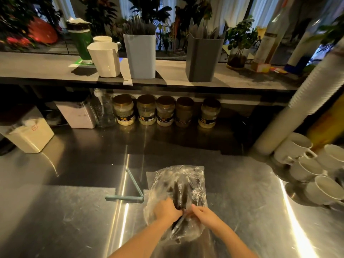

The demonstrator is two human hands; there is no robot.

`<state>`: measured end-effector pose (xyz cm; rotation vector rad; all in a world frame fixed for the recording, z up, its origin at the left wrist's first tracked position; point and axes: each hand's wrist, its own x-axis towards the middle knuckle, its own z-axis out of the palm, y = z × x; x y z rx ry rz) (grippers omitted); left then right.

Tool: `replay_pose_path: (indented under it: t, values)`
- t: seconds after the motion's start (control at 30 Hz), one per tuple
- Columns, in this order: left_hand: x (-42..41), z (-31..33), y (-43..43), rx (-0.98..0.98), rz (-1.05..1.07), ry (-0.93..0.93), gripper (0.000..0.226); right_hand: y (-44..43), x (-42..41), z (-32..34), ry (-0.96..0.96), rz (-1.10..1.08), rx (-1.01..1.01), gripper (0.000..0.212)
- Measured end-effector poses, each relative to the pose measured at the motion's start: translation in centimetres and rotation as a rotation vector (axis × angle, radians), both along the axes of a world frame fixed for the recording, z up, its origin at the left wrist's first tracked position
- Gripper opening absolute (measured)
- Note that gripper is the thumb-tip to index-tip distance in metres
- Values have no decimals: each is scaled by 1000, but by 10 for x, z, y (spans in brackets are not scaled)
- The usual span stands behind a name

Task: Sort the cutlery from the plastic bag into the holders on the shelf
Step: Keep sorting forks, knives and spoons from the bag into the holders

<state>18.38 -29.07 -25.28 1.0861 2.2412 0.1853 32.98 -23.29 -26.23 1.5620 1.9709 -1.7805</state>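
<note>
**Cutlery Sorting: Both Hands at the Bag's Mouth**

One plastic bag [158, 181] is lying on the tabletop [65, 211] near its front edge, holding dark and clear cutlery [178, 192]. The left hand [166, 209] is gripping the dark handles at the bag's mouth. The right hand [204, 214] is seemingly pinching the plastic beside them. Three holders, white [105, 60], pale blue [140, 56] and dark grey [202, 60], are standing along the shelf [37, 66]. Five jars [124, 109] are sitting beneath it. One open clip [130, 198] is lying left of the bag, with bare steel extending beyond it.

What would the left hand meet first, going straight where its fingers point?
Most likely the dark cutlery inside the plastic bag. The left hand points forward and right into the bag, fingertips apparently already on those pieces. Depth is hard to judge.
</note>
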Motion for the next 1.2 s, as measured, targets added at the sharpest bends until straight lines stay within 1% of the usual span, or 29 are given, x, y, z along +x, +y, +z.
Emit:
replay_pose_path:
  t: [0.17,0.23,0.3,0.37,0.4,0.5,0.53,0.57,0.6,0.67,0.73,0.8,0.87,0.97,1.03,1.07,1.13,1.2]
  values:
    - [11,-9,8,-59,-119,26,36,1,4,-6,60,-85,-43,43]
    - [11,-7,7,-85,-127,9,33,0,6,-6,79,-92,-29,43]
    - [7,-9,6,-85,-82,-130,32,-1,11,-8,72,-66,-16,41]
    - [0,-7,5,-56,39,-374,29,-2,16,-11,64,-22,-5,37]
    - [-4,-4,4,-48,111,-482,25,-4,18,-10,69,-3,3,35]
    - [-15,3,2,0,298,-719,7,-8,22,-9,66,90,50,32]
    - [-17,5,0,26,355,-796,5,-10,22,-9,69,124,68,34]
    - [-18,6,-1,54,398,-856,7,-12,21,-7,67,145,104,40]
    - [-17,8,-2,83,418,-877,10,-14,19,-9,75,150,164,52]
    - [-12,10,-5,130,411,-824,12,-14,17,-13,61,163,320,65]
    - [-6,6,-6,152,357,-727,8,-14,14,-15,-33,172,432,57]
    - [0,1,-7,135,325,-645,13,-16,11,-13,-62,114,484,61]
    - [6,-4,-8,123,355,-613,21,-20,10,-13,-86,102,435,62]
    - [16,-9,-8,133,452,-552,23,-25,8,-12,-149,121,314,55]
    - [20,-10,-7,133,512,-548,25,-25,9,-14,-189,167,250,44]
    - [22,-11,-6,112,526,-555,27,-24,10,-14,-197,181,224,45]
    - [22,-13,-4,52,538,-565,31,-22,11,-12,-195,201,170,44]
    - [20,-13,-4,19,517,-589,28,-20,13,-10,-152,212,130,41]
